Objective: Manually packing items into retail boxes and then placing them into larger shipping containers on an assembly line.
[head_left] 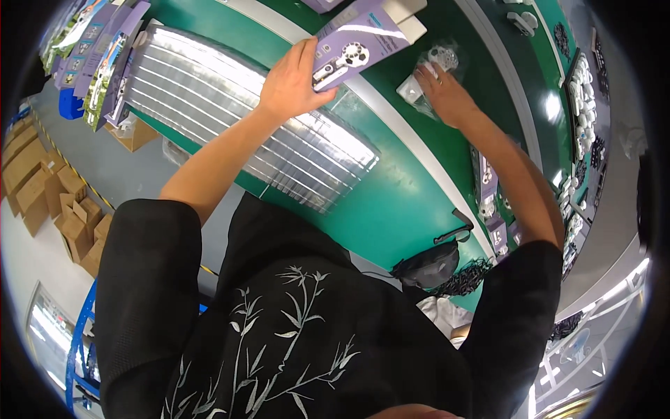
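My left hand [293, 78] is closed around the near end of a purple printed carton [370, 38]. The carton carries a picture of a white device with a black-and-white football pattern, and white flaps stand out at its far right end. Over on the dark green belt, my right hand [447, 98] has its fingers curled over a white device in a clear plastic bag [410, 89]. A round, ball-patterned part of that device shows through the plastic beyond my fingertips. Carton and bag are apart from each other.
A ridged clear plastic tray stack [202, 84] covers the bench on the left, beside upright purple cartons [105, 52]. Brown cardboard boxes [52, 181] stand on the floor. A black pouch [427, 267] and black cables [469, 276] lie near my right side. White devices [581, 105] line the far right.
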